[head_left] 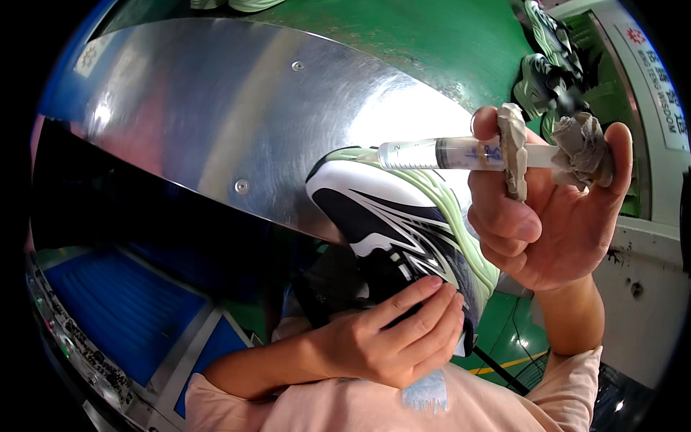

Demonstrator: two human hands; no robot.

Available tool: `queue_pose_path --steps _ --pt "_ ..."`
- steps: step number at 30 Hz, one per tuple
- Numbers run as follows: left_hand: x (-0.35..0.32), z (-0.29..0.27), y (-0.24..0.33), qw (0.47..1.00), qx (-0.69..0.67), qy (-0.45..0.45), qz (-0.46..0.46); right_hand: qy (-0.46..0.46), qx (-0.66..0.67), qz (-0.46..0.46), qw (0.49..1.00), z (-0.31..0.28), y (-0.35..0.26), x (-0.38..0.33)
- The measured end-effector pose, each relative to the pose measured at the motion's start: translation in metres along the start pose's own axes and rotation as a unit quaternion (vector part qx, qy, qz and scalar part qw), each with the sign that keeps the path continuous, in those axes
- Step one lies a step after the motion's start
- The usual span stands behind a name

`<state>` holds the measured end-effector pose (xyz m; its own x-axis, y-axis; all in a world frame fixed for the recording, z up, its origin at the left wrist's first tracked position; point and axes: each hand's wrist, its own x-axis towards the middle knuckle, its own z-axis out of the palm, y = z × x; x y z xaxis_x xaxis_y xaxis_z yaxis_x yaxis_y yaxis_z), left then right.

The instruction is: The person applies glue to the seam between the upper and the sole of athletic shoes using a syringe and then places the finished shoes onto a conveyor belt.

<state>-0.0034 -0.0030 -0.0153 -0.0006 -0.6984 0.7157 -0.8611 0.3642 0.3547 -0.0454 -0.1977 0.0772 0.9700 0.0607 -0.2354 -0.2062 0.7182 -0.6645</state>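
A black and white running shoe (378, 200) with a pale green sole lies tilted over the edge of a metal plate, its toe pointing away from me. My left hand (407, 331) grips the shoe around its upper near the heel and collar, fingers closed on it. In my right hand (551, 223) is a clear plastic syringe (417, 153), held level above the shoe. Tape-like wrapping covers its finger flange and plunger end. The syringe's tip reaches the seam between sole and upper near the toe; whether it touches is hard to make out.
The shiny metal plate (216, 108) with screws spans the front, beside a green surface (432, 43). More shoes (536, 83) stand at the far right, by a white machine frame (651, 93). Blue panels (122, 302) lie at lower left.
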Motion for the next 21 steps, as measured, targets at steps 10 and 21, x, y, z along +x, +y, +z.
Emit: queue_pose_path --steps 10,21 --pt "-0.004 0.002 -0.004 1.0 -0.002 0.004 0.028 0.084 -0.011 0.049 0.995 0.01 0.0 0.024" --pt "-0.004 0.0 -0.002 1.0 -0.003 0.003 0.016 0.185 -0.1 -0.088 0.974 0.026 0.019 -0.005"
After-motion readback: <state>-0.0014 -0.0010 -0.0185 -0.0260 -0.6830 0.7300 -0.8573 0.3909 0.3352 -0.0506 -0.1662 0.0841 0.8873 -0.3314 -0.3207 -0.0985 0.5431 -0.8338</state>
